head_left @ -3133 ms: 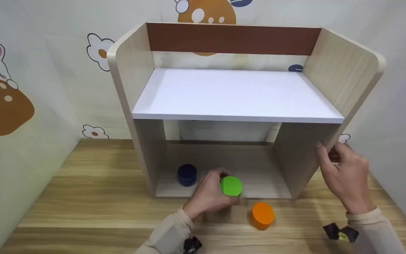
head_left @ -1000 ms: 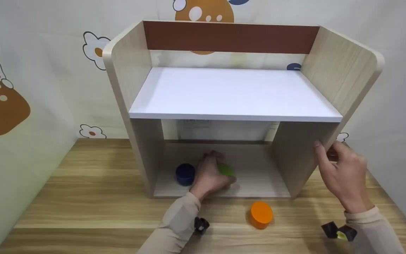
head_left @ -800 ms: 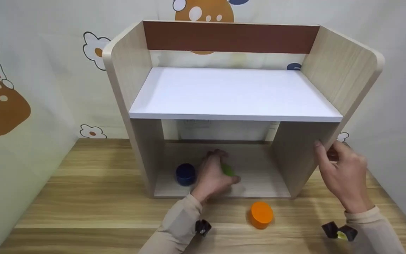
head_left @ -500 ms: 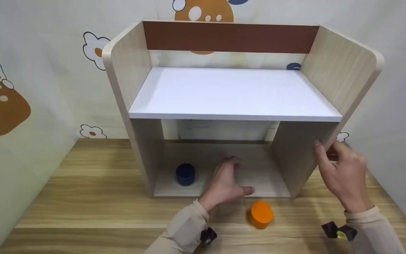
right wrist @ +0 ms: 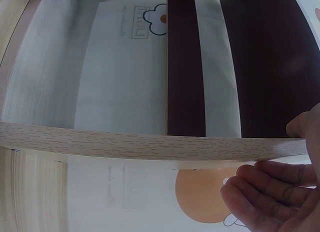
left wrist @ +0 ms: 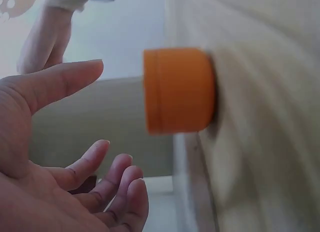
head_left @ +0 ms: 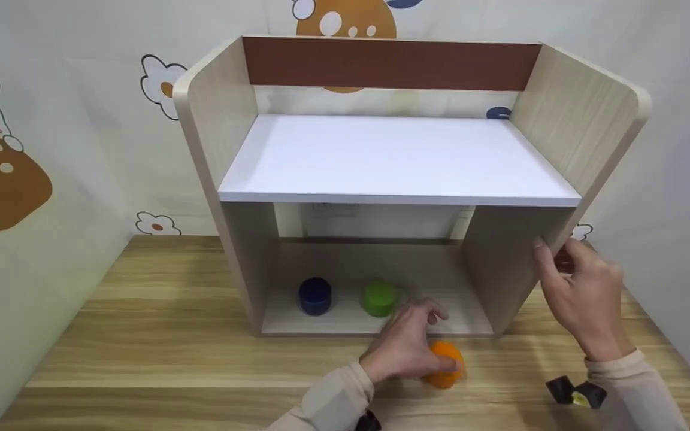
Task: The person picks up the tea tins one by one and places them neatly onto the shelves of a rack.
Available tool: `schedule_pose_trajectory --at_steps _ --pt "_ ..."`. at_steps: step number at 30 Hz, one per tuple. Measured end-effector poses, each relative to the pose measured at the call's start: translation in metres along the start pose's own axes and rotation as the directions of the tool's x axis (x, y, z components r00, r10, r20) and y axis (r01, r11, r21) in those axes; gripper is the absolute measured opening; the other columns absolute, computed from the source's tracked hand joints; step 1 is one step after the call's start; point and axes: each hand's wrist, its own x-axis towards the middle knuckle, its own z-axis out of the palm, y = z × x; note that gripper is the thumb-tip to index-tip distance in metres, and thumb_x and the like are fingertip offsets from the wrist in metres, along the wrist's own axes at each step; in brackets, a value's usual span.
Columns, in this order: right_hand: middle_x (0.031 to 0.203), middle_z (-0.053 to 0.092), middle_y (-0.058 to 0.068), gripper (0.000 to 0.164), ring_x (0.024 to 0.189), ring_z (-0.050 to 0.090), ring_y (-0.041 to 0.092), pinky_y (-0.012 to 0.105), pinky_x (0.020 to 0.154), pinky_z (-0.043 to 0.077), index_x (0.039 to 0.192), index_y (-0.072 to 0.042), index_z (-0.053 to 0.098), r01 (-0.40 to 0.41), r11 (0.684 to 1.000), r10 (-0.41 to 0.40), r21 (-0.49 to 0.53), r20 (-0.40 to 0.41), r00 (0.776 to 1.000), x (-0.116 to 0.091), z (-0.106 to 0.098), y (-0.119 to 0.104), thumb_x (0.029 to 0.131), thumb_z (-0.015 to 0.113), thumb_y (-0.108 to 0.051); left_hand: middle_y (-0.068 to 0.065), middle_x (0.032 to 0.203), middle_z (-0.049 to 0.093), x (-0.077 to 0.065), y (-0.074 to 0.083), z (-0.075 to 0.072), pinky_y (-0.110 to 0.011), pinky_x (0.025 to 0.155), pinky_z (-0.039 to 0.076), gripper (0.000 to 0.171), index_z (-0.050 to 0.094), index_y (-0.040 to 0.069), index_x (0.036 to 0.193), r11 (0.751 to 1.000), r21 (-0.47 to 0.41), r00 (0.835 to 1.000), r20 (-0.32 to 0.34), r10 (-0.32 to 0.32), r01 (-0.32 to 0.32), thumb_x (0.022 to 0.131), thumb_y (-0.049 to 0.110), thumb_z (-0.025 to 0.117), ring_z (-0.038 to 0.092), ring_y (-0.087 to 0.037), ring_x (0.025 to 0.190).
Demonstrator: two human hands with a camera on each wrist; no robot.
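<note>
In the head view, my left hand (head_left: 412, 344) is over a small orange lidded tub (head_left: 454, 378) on the table, its thumb overlapping the tub. The left wrist view shows the thumb and fingers spread, with a gap to the orange tub (left wrist: 180, 91). A green tub (head_left: 379, 298) stands on the bottom board of a wooden desk shelf (head_left: 393, 158), right of a dark blue tub (head_left: 315, 296). My right hand (head_left: 584, 299) holds the shelf's right side panel (right wrist: 150, 147), thumb on the inner face and fingers outside.
A white upper shelf board (head_left: 402, 158) spans above the tubs, with a brown back rail (head_left: 393, 63) behind it. The wood-grain table (head_left: 141, 347) runs out to patterned walls on both sides. A black strap piece (head_left: 577, 392) sits by the right wrist.
My left hand carried the green tub into the lower compartment, let it go beside the blue one, and moved right and forward to the orange tub. My right hand stayed on the panel.
</note>
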Motion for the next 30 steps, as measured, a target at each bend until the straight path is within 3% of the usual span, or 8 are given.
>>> schedule_pose_trajectory --at_steps 9,19,20,23,26,28,30 --pt "0.093 0.073 0.025 0.032 0.075 0.071 0.041 -0.002 0.066 0.035 0.106 0.007 0.071 -0.023 1.000 0.023 0.012 0.022 0.999 0.000 0.000 -0.001 0.098 0.064 -0.023 0.006 0.101 0.058 -0.003 -0.002 0.017 -0.023 0.085 0.044 0.061 0.064 0.019 0.112 0.992 0.123 0.999 0.032 -0.006 0.002 0.061 0.031 0.095 0.050 -0.008 0.093" --pt "0.092 0.073 0.024 0.031 0.074 0.071 0.040 -0.002 0.066 0.035 0.103 0.007 0.070 -0.015 1.000 0.015 0.009 0.015 1.000 0.000 0.000 -0.001 0.098 0.064 -0.022 0.011 0.098 0.055 -0.003 -0.006 0.023 -0.023 0.083 0.042 0.062 0.064 0.020 0.110 0.991 0.136 0.999 0.042 -0.022 0.016 0.058 0.030 0.097 0.048 -0.008 0.090" --pt "0.092 0.073 0.023 0.030 0.073 0.071 0.038 -0.002 0.066 0.036 0.102 0.007 0.071 -0.010 1.000 0.010 0.009 0.011 1.000 0.000 0.000 -0.001 0.098 0.064 -0.022 0.011 0.098 0.055 -0.003 -0.006 0.023 -0.023 0.083 0.041 0.062 0.064 0.020 0.110 0.991 0.130 0.999 0.043 -0.023 0.017 0.058 0.030 0.097 0.048 -0.008 0.091" --pt "0.091 0.074 0.021 0.029 0.072 0.069 0.009 -0.001 0.065 0.038 0.100 0.006 0.071 0.002 1.000 -0.002 0.016 -0.002 1.000 0.000 0.000 0.000 0.097 0.065 -0.022 0.011 0.098 0.055 -0.003 -0.007 0.023 -0.023 0.085 0.041 0.062 0.064 0.020 0.109 0.994 0.108 0.999 0.047 -0.026 0.021 0.058 0.029 0.098 0.048 -0.008 0.092" --pt "0.090 0.074 0.020 0.028 0.073 0.055 -0.015 0.000 0.065 0.039 0.099 0.005 0.072 0.004 1.000 -0.004 0.019 -0.009 1.000 0.000 0.000 0.001 0.097 0.065 -0.022 0.011 0.098 0.054 -0.003 -0.008 0.022 -0.024 0.086 0.041 0.062 0.064 0.020 0.109 0.995 0.096 0.998 0.055 -0.037 0.031 0.058 0.029 0.097 0.048 -0.008 0.092" --pt "0.090 0.074 0.020 0.028 0.073 0.056 -0.012 0.000 0.065 0.038 0.100 0.005 0.072 0.004 1.000 -0.004 0.017 -0.010 1.000 0.000 0.000 0.000 0.097 0.065 -0.021 0.012 0.099 0.054 -0.003 -0.008 0.022 -0.024 0.086 0.041 0.062 0.063 0.021 0.110 0.994 0.100 0.997 0.058 -0.047 0.041 0.058 0.029 0.097 0.048 -0.008 0.092" --pt "0.090 0.074 0.021 0.028 0.072 0.065 0.003 0.000 0.065 0.038 0.100 0.006 0.072 0.002 1.000 -0.002 0.012 -0.008 1.000 0.000 0.000 0.000 0.097 0.065 -0.021 0.012 0.098 0.054 -0.003 -0.009 0.023 -0.024 0.087 0.041 0.062 0.063 0.021 0.110 0.993 0.108 0.996 0.062 -0.056 0.049 0.058 0.028 0.097 0.048 -0.008 0.093"
